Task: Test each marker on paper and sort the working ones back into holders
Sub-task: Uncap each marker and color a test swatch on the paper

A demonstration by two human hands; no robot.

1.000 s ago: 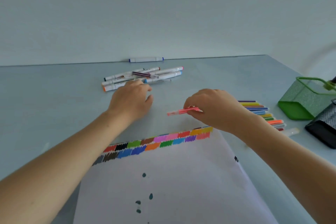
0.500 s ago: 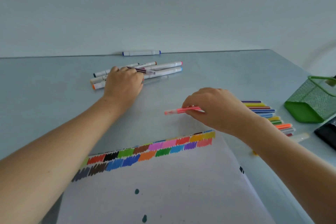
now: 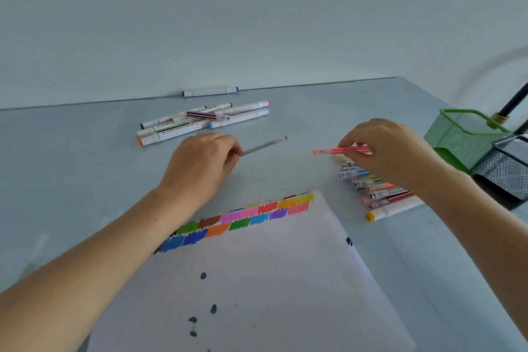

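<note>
My left hand [image 3: 201, 163] grips a thin grey marker [image 3: 263, 146] that points right and away, just above the table. My right hand [image 3: 391, 151] pinches a thin pink-red marker [image 3: 337, 150], its tip pointing left, above a row of thin coloured markers [image 3: 371, 184]. The white paper [image 3: 257, 280] lies in front of me with two rows of colour swatches [image 3: 243, 218] along its far edge. A pile of thick white markers [image 3: 200, 121] sits behind my left hand. At the right stand a green mesh holder [image 3: 463, 137] and a black mesh holder [image 3: 503, 168].
A single white marker with blue ends [image 3: 210, 91] lies against the wall at the table's back edge. A thick white marker with a yellow end [image 3: 391, 210] lies at the near end of the thin markers. A black rod [image 3: 514, 100] rises behind the holders.
My left hand came back from the thick marker pile holding the thin grey marker. My right hand, still holding the pink-red marker, shifted right over the row of thin markers.
</note>
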